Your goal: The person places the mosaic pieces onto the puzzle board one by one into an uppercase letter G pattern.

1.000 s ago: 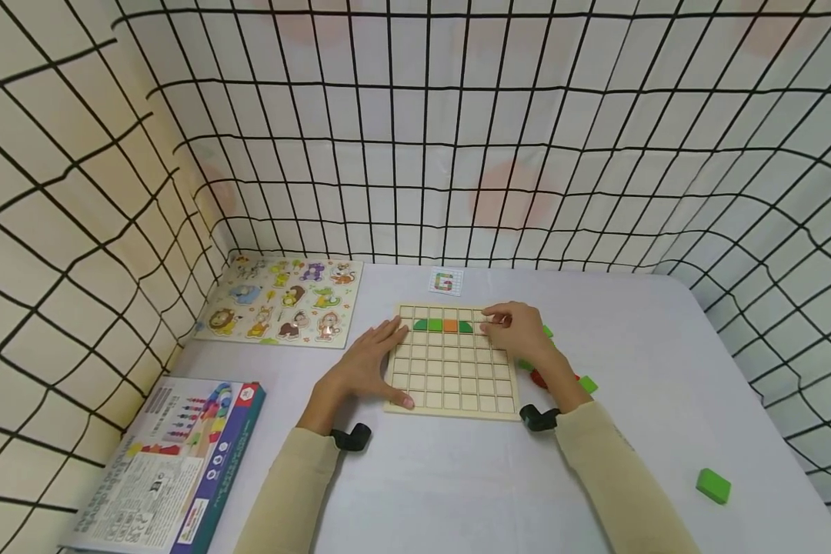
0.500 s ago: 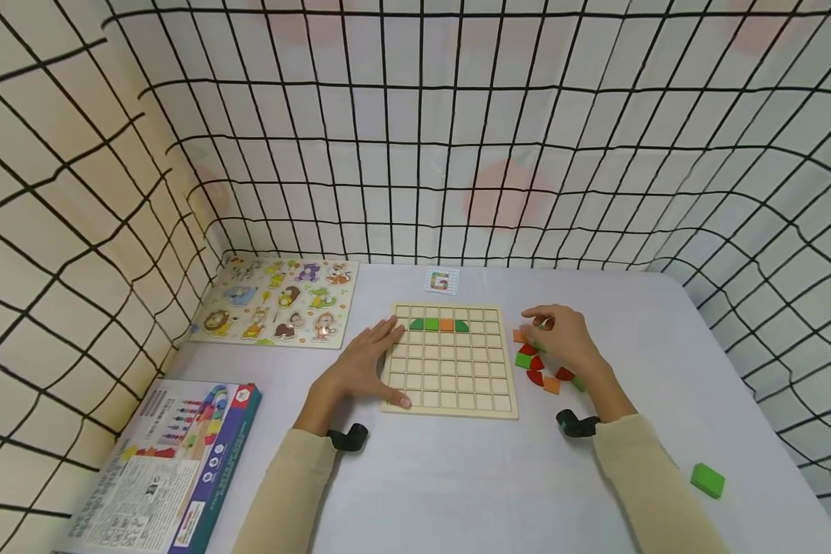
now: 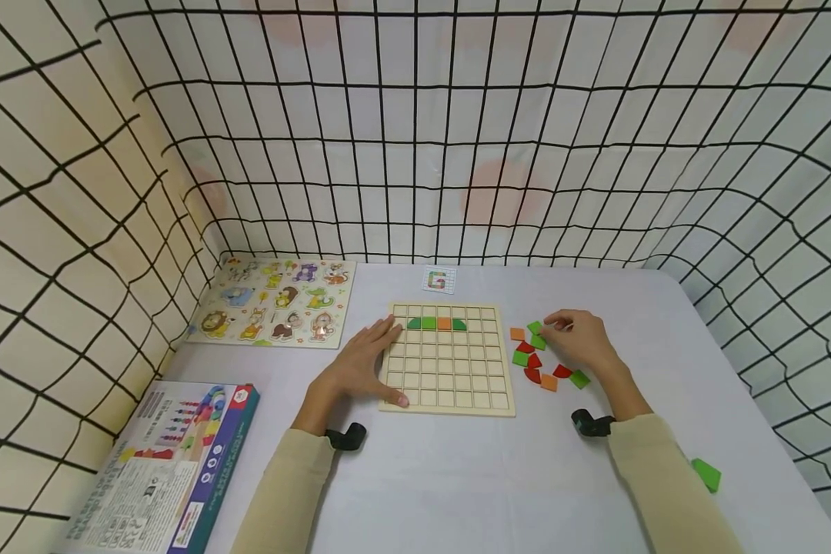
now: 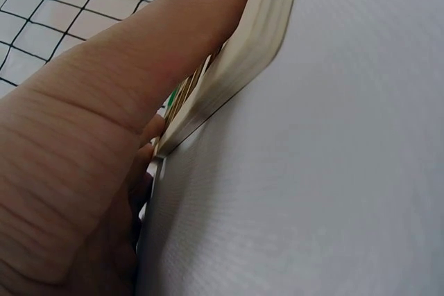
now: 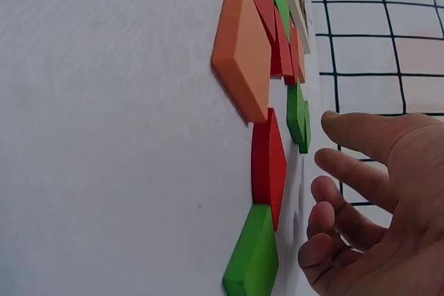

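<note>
Head view: four tiles [image 3: 428,323] sit in the second row of the gridded board [image 3: 450,378] on the tabletop [image 3: 450,485], its left edge under the left hand's [image 3: 362,365] spread fingers. Loose tiles [image 3: 521,358] beside it seem left to place; near them, the right hand's [image 3: 583,338] fingers are parted, visibly empty.
</note>
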`<state>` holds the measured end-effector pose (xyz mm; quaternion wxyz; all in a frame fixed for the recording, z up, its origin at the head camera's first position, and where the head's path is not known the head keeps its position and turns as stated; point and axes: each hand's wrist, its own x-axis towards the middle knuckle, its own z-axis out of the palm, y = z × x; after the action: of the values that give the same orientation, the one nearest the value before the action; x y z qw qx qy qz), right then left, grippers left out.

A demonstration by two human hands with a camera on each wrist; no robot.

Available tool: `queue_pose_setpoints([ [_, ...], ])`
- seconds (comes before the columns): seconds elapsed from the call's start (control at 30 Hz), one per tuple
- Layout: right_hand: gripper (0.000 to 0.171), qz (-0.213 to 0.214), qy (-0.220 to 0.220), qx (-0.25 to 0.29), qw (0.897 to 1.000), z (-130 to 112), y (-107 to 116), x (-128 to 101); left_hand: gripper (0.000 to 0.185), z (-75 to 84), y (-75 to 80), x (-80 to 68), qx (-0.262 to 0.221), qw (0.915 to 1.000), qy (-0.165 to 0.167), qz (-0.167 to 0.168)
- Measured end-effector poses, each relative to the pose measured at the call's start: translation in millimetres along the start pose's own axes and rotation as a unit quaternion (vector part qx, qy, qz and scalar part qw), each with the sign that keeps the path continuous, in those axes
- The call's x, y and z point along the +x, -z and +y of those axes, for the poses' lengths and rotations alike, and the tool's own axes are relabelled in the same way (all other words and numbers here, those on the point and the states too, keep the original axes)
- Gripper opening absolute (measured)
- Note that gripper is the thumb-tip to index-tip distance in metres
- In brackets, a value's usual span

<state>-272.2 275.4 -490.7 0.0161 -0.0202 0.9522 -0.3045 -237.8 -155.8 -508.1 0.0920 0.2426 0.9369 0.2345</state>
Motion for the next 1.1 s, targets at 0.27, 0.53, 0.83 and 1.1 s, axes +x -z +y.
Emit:
queue_pose_setpoints([
  [0.27, 0.046, -0.002, -0.061, 0.012, 0.998, -9, -7, 4, 0.139, -0.4, -0.3, 0.6, 0.001, 1.0000, -0.004, 0.002],
  [0.53, 0.042, 0.006, -0.067, 0.006, 0.998, -12, -5, 4, 0.139, 0.2, 1.0, -0.6, 0.000, 1.0000, -0.002, -0.001],
  [0.83, 0.045, 0.007, -0.070, 0.016, 0.997, -5, 0, 3, 0.137, -2.0, -0.7, 0.0, 0.011, 0.9998, -0.014, 0.003],
  [1.1, 0.040, 0.000, -0.041, 0.014, 0.999, 3, 3, 5, 0.138, -2.8, -0.2, -0.7, 0.013, 0.9998, -0.015, 0.005],
])
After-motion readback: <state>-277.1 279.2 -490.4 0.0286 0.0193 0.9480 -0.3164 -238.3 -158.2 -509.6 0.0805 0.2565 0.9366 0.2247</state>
